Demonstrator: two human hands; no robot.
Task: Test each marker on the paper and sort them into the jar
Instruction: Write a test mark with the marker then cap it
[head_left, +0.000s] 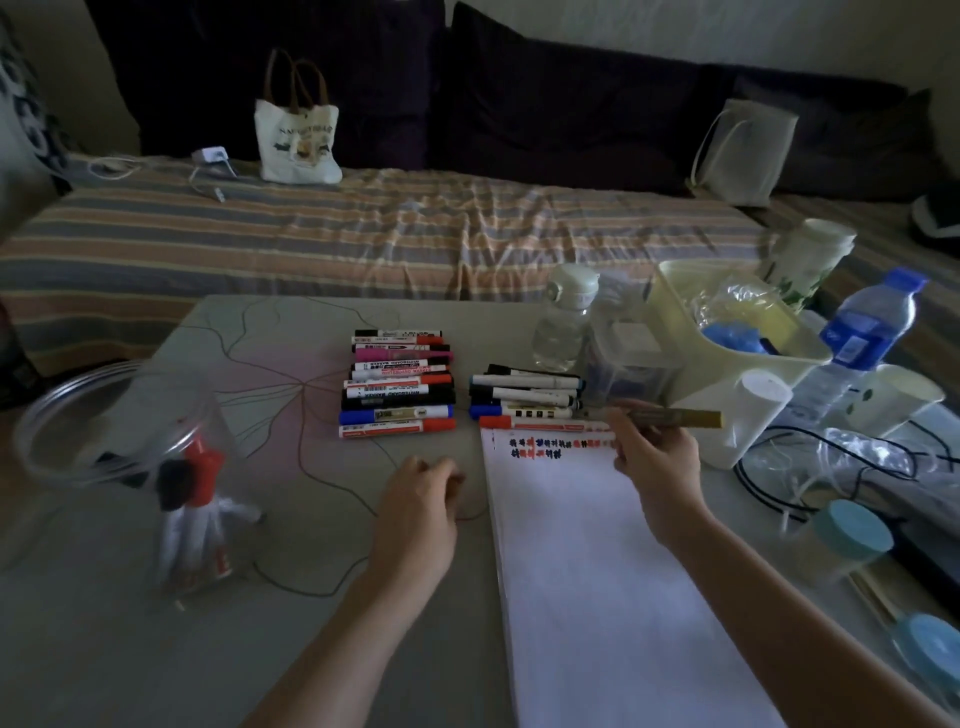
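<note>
Head view, listed left to right. Clear plastic jar (124, 457), far left on the table (291, 597), upright, open-topped; holds several markers standing on end, a red-capped and a black-capped one topmost. Left hand (421, 499), resting on the table just left of the paper, fingers loosely curled, holding nothing. Larger pile of markers (397, 384), mid-table beyond the left hand: red, black, blue and pink. Smaller pile of markers (524, 400), at the paper's far edge. Paper (597, 571), white, two short rows of red, blue and black test marks along its top. Right hand (657, 457), over the paper's upper right corner, fingers gripping a gold marker (675, 417) that lies roughly level. Pale yellow bin (675, 296), far right, near a water bottle (862, 338).
</note>
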